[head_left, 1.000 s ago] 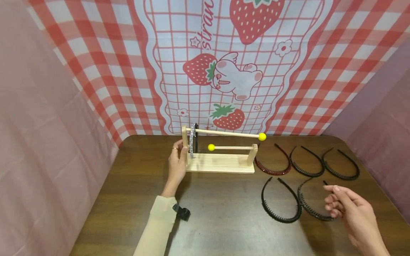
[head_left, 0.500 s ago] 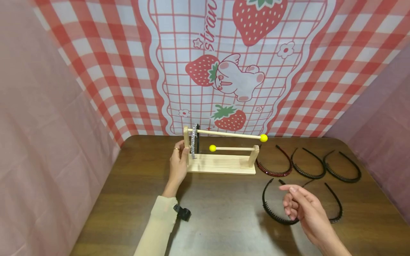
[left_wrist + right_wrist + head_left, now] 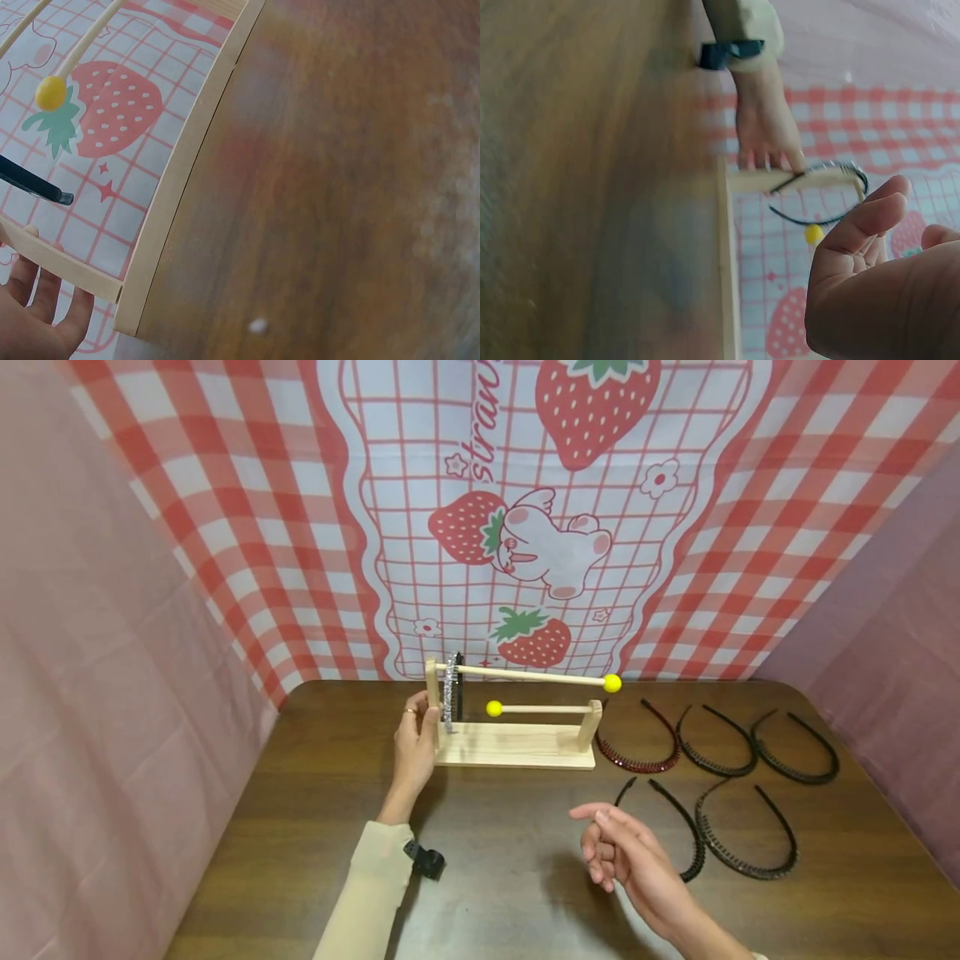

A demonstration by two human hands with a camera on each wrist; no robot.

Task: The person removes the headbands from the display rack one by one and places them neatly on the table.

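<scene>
My left hand [image 3: 415, 745] grips the left post of a pale wooden stand [image 3: 517, 746]. The stand has two rods tipped with yellow balls, a long upper one and a short lower one. A silvery headband [image 3: 449, 692] hangs on the upper rod beside the left post, and its dark end shows in the left wrist view. My right hand [image 3: 637, 870] holds nothing; its index finger points left and the other fingers curl loosely. It is above the table, partly covering a black headband [image 3: 686, 827].
Several headbands lie right of the stand: a dark red one [image 3: 641, 767], black ones [image 3: 723, 768] in the back row, and a dark grey one [image 3: 750, 868] in front. The brown table [image 3: 480, 893] ends at a strawberry-print cloth [image 3: 555, 552].
My right hand has moved left, from over the dark grey headband past the black one, with nothing in it. The left hand and the stand have stayed put.
</scene>
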